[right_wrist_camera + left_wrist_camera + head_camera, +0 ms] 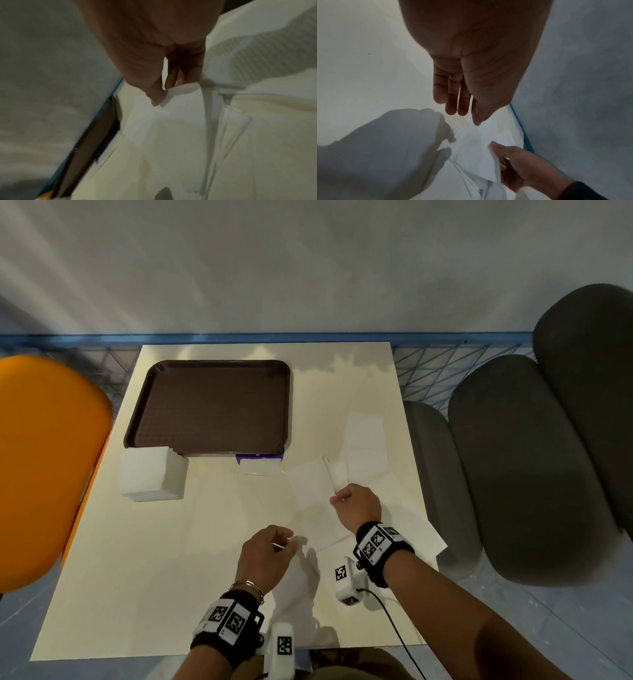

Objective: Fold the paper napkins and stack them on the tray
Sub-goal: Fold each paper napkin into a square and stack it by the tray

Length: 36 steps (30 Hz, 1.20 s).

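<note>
Cream tabletop [144,559] against a grey wall, orange chair to one side, dark padded seats to the other. Brown tray [209,405] at the far left of the table, bare of napkins as yet; so judged early in the task. White napkin block [150,474] touching the tray's near left corner; loose unfolded napkins [366,440] spread to the right of the tray, overlapping one another.

Right hand [356,505] to the right of the tray and nearer the body, thumb and fingers pinching the corner of one white napkin [171,121], lifting it off the sheets beneath. Left hand [267,556] nearer still, hovering just beside that napkin, fingers loosely extended, holding nothing.

Step in hand, by judgement: separating a single sheet to fold.

- Keep the pinch light and at the corner; thin paper likely to tear or drag a second layer along.
- Check that only one sheet rises; several layered edges visible in the right wrist view.
- Bring the left fingers down flat on the remaining sheets as an anchor.
- Lay the sheet on clear tabletop nearer than the tray, match edge to edge, then crease with flat fingers.
- Carry to the tray only once squared.
</note>
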{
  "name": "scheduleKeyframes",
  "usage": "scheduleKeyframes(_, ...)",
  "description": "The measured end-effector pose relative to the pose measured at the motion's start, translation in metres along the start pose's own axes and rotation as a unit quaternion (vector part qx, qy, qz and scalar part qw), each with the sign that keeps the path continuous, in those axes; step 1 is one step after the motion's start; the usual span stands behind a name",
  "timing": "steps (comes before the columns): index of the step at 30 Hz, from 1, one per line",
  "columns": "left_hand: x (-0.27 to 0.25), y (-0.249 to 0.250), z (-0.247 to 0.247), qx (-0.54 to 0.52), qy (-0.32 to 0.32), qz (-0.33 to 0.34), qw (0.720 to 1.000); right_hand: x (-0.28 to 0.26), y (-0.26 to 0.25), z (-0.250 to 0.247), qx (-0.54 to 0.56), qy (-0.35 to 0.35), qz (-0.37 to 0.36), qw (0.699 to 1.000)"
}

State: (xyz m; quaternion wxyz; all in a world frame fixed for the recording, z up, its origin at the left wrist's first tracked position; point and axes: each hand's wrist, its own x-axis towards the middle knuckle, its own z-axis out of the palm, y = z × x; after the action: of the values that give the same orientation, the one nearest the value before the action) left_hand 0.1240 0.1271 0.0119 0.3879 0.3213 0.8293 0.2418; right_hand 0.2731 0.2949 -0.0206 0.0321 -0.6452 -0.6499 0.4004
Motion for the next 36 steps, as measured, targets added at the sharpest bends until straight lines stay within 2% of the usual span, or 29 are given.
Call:
scheduleKeyframes(4,0.003,0.008,-0.003,-0.062,0.014,0.013,0.998,-0.034,-0.021,-0.031,0.091,-0.094,-0.102,0.986)
scheduleKeyframes(6,0.004,0.019,-0.01,-0.155,-0.029,-0.025,0.987,-0.054,-0.033,-0.053,0.115,-0.158,-0.155,0.968)
scheduleKeyframes(8,0.005,0.026,-0.015,-0.293,-0.132,-0.093,0.942,-0.072,-0.042,-0.073,0.17,-0.22,-0.174,0.945)
scheduleKeyframes(10,0.003,0.03,-0.018,-0.43,-0.244,-0.117,0.861,-0.084,-0.046,-0.089,0.224,-0.258,-0.17,0.924)
scheduleKeyframes(11,0.0,0.031,-0.019,-0.486,-0.267,-0.121,0.823,-0.087,-0.047,-0.095,0.238,-0.266,-0.167,0.919)
scheduleKeyframes(12,-0.004,0.034,-0.02,-0.52,-0.27,-0.124,0.801,-0.089,-0.046,-0.101,0.242,-0.27,-0.163,0.918)
scheduleKeyframes(13,-0.009,0.038,-0.022,-0.533,-0.264,-0.118,0.795,-0.091,-0.045,-0.106,0.237,-0.27,-0.159,0.919)
scheduleKeyframes(17,-0.022,0.052,-0.031,-0.523,-0.194,-0.07,0.827,-0.096,-0.038,-0.116,0.181,-0.258,-0.132,0.94)
scheduleKeyframes(20,-0.027,0.061,-0.043,-0.431,-0.136,-0.028,0.891,-0.101,-0.038,-0.116,0.201,-0.303,-0.099,0.926)
scheduleKeyframes(23,-0.033,0.07,-0.055,-0.361,-0.111,0.008,0.926,-0.107,-0.044,-0.111,0.228,-0.31,-0.095,0.918)
scheduleKeyframes(29,-0.045,0.065,-0.077,-0.318,-0.127,0.04,0.939,-0.108,-0.051,-0.102,0.281,-0.27,-0.094,0.916)
scheduleKeyframes(36,-0.043,0.048,-0.092,-0.324,-0.065,0.029,0.943,-0.117,-0.061,-0.098,0.28,-0.261,-0.132,0.914)
